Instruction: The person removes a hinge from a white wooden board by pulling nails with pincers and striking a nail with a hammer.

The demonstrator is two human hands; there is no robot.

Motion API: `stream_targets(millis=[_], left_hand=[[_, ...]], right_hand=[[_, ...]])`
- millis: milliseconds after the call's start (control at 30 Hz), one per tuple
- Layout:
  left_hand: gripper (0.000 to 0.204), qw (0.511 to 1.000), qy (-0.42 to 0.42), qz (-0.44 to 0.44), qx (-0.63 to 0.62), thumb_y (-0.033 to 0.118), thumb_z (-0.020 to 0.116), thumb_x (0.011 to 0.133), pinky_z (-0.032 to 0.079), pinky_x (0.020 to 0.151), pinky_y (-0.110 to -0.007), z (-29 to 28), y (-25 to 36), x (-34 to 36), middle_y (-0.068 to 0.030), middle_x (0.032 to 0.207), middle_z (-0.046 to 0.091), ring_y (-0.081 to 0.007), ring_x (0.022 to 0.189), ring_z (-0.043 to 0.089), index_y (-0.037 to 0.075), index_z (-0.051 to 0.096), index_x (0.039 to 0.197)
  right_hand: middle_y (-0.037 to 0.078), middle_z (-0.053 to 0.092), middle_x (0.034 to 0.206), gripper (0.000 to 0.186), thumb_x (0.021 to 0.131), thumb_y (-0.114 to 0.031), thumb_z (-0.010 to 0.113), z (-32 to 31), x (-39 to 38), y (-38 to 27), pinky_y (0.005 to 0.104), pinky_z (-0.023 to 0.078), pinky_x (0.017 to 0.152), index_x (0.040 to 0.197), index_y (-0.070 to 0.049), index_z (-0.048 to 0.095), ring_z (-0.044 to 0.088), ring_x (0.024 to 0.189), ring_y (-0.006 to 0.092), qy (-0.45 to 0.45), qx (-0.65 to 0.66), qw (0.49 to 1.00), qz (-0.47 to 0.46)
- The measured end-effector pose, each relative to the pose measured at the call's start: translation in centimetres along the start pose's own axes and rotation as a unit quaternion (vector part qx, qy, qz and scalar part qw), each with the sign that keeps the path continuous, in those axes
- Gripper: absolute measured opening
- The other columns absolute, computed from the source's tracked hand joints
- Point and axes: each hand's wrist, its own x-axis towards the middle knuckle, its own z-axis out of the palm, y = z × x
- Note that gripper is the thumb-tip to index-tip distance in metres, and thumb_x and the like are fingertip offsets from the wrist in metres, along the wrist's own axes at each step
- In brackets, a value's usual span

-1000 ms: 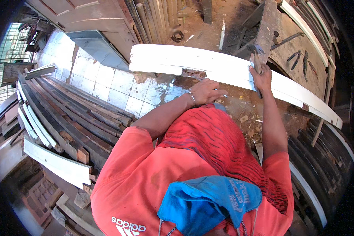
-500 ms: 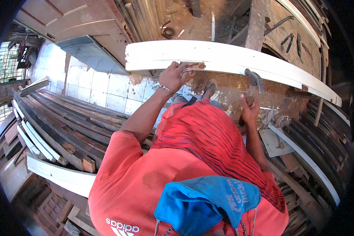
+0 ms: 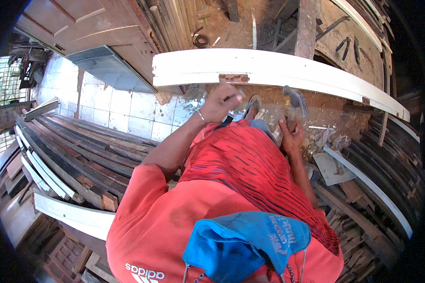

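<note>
A long white-painted wooden board [image 3: 278, 70] runs across in front of me. Bare brown wood shows in a rough rectangular recess [image 3: 233, 78] cut in its near edge. Just below this recess, apart from the board, my left hand [image 3: 222, 103] is closed with its knuckles up; a small glint shows at its fingers, but what they hold is too blurred to tell. My right hand [image 3: 292, 134] is wrapped round the handle of a claw hammer [image 3: 297, 101]. The dark hammer head stands near the board's near edge without touching it, and part of the handle is hidden by my hand.
Long dark planks [image 3: 85, 146] are stacked at my left, more timber [image 3: 387, 165] at my right. A panelled door [image 3: 94, 23] and a glass sheet [image 3: 108, 66] lean at the far left. Pliers [image 3: 344, 47] lie on a wooden bench [image 3: 349, 68] at the far right.
My left hand has come off the board's edge, moving toward me and slightly right, uncovering the recess. The hammer in my right hand has shifted a little left and nearer to me.
</note>
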Motion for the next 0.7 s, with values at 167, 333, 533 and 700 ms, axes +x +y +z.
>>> stream_targets(millis=[167,333,533,700], left_hand=[[0.025,0.99,0.123,-0.069,0.007,0.019,0.072,0.096,0.053,0.082,-0.032,-5.9,2.4,0.9,-0.0076,0.096,0.071,-0.0169,0.088,0.066,0.001,0.072,0.113],[0.033,0.968,0.185,-0.112,-0.13,0.015,0.07,0.097,0.054,0.081,-0.027,-7.1,1.2,2.2,-0.0043,0.096,0.071,-0.0098,0.087,0.065,0.001,0.065,0.126],[0.031,0.971,0.206,-0.057,-0.105,0.016,0.067,0.099,0.053,0.087,-0.028,-6.4,-1.4,2.8,-0.0045,0.099,0.071,-0.012,0.093,0.065,0.0,0.063,0.126],[0.028,0.967,0.206,-0.074,-0.132,0.015,0.069,0.098,0.053,0.087,-0.028,-6.0,-1.1,3.3,-0.0055,0.099,0.072,-0.0119,0.094,0.066,-0.001,0.066,0.121]], right_hand=[[0.006,0.072,0.103,0.034,0.091,-0.02,0.077,-0.7,0.5,-4.9,0.0308,0.052,0.086,0.116,0.002,0.069,0.064,0.093,0.0144,-0.027,0.036,0.999,-0.017],[0.006,0.07,0.105,0.036,0.091,-0.021,0.078,0.1,1.5,-10.7,0.0313,0.051,0.088,0.117,0.001,0.068,0.063,0.096,0.0145,-0.04,0.045,0.995,-0.08],[0.007,0.069,0.108,0.039,0.09,-0.02,0.078,0.3,1.4,-13.9,0.0313,0.051,0.087,0.121,0.001,0.066,0.063,0.098,0.0143,-0.075,0.045,0.988,-0.124],[0.007,0.069,0.108,0.039,0.09,-0.019,0.078,0.4,1.1,-14.6,0.0316,0.051,0.089,0.121,0.001,0.065,0.063,0.099,0.0147,-0.107,0.082,0.985,-0.104]])
